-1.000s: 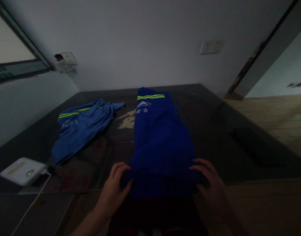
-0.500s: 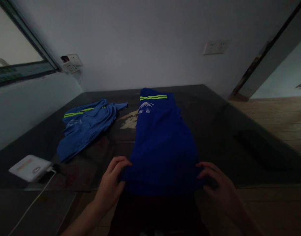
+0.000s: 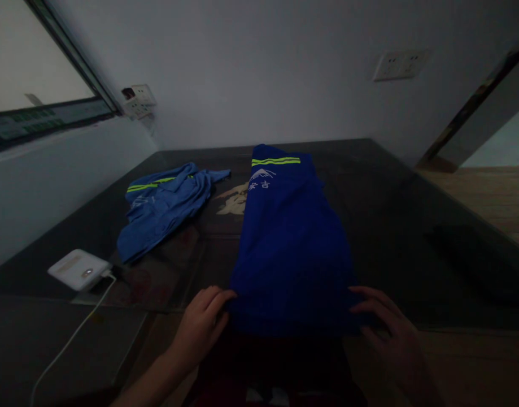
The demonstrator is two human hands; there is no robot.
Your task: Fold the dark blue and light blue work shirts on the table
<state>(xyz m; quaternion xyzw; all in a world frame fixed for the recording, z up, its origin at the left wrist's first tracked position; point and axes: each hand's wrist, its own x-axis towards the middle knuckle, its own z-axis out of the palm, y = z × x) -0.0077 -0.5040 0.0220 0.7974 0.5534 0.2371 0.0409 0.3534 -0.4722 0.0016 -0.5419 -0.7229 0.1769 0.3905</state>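
A folded dark blue work shirt point(image 3: 295, 243) lies lengthwise on the dark table, its near end reaching the front edge. Two yellow-green stripes, a white mountain logo and white lettering show at its far end. At the near left corner, my left hand point(image 3: 204, 316) pinches the hem between thumb and fingers. My right hand point(image 3: 388, 322) is at the near right corner, fingertips on the cloth edge and thumb lower down; dim light hides part of this grip. To the left lies a lighter blue work shirt point(image 3: 170, 206), crumpled, with matching stripes, untouched by either hand.
A white box-like device point(image 3: 79, 269) with a white cable point(image 3: 73, 337) sits near the table's front left. A dark flat object point(image 3: 475, 257) lies at right. Wall sockets point(image 3: 401, 65) are above the dark table point(image 3: 382, 186). A beige patterned patch point(image 3: 234, 202) shows between the shirts.
The whole view has shifted, so the table and shirts appear farther right and slightly higher. Both hands remain at the dark blue shirt's near corners, and its near end looks flatter.
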